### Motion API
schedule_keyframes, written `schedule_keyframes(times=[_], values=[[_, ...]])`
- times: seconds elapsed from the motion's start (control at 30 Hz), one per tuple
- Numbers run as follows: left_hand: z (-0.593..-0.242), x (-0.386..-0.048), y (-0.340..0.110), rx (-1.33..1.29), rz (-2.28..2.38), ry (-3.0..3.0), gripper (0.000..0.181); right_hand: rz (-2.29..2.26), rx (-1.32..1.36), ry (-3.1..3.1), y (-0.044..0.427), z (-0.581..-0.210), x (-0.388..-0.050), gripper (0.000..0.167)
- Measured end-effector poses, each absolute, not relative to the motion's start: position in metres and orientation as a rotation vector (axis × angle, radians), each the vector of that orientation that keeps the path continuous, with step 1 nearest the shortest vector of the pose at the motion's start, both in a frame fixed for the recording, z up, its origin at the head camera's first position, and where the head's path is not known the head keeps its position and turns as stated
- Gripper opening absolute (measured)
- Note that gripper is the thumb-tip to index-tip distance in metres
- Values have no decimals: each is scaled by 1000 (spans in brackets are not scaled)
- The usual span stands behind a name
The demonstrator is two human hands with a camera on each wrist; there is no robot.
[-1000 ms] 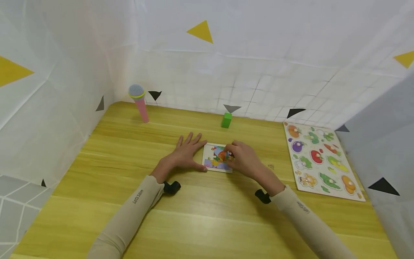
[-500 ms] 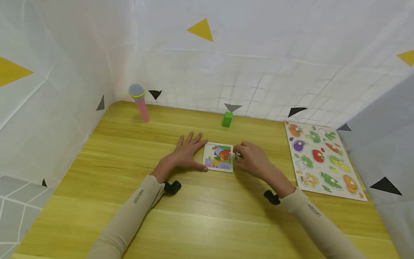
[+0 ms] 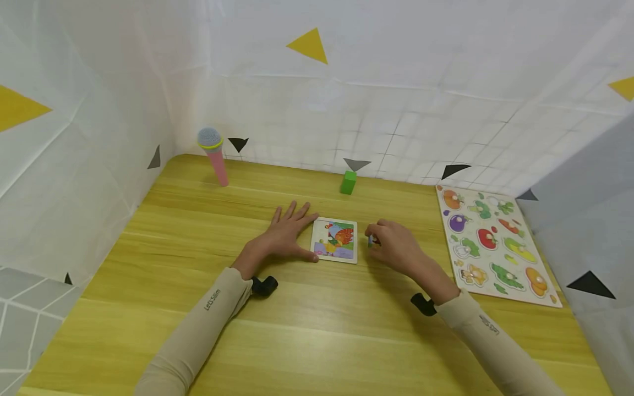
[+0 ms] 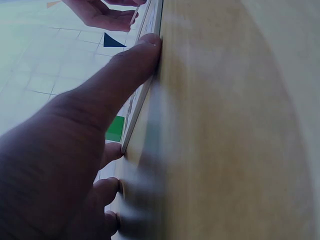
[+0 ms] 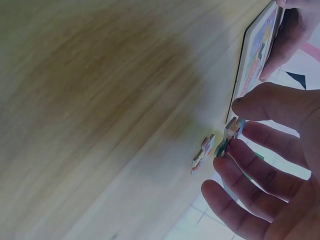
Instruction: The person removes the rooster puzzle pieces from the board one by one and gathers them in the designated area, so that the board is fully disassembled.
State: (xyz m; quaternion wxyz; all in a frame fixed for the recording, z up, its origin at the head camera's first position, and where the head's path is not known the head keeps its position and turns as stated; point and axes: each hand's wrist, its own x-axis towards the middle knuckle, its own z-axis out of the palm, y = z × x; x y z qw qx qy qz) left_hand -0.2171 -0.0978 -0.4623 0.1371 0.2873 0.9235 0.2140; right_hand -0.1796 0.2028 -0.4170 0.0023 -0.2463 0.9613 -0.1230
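A small framed picture puzzle lies flat on the table, a hen picture over most of it and a pale strip at its left. The left hand is spread at its left side; in the left wrist view the thumb of that hand rests on the frame's edge. Just right of the puzzle, the right hand pinches a small coloured piece. The right wrist view shows this piece between thumb and fingers of the right hand, and another piece beside the fingertips.
A green block stands behind the puzzle. At the back left is a pink toy microphone, upright. A vegetable peg board lies at the right. Pale cloth walls rise behind and beside the table.
The right hand has moved right, off the puzzle, with the piece between its fingers, uncovering the puzzle's right side. The left hand has stayed in place.
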Motion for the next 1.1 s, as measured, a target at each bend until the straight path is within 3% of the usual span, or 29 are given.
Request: schedule_keyframes(times=[1.1], values=[[-463, -217, -97, 839, 610, 2676, 112, -334, -824, 3005, 208, -420, -179, 28]])
